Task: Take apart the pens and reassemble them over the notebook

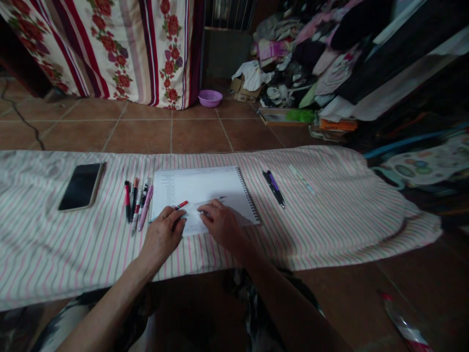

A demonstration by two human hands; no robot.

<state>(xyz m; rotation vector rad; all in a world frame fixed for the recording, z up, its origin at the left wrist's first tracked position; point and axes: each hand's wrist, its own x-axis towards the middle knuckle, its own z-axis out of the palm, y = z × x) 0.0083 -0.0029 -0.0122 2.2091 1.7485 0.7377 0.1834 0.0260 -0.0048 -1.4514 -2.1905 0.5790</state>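
My left hand [164, 233] is closed in a pinch over the lower left of a spiral notebook [205, 178]. Slim light-blue ends show on both sides of it, seemingly a pen [152, 220]. A red-ended piece [181, 205] sticks out by its fingertips; whether it is held or lies on the page I cannot tell. Close by on the right, my right hand [222, 224] has its thumb and fingers pressed together around a small piece, mostly hidden. Just beyond that hand a thin clear pen refill [208, 200] with a dark tip lies across the page.
Left of the notebook lie several pens [138, 205] and a phone [81, 187]. Two dark pens [273, 188] and a pale pen [302, 179] lie to the right. Striped cloth [330, 210] covers the low surface. Beyond are a purple basin [210, 98] and piled clothes [293, 58].
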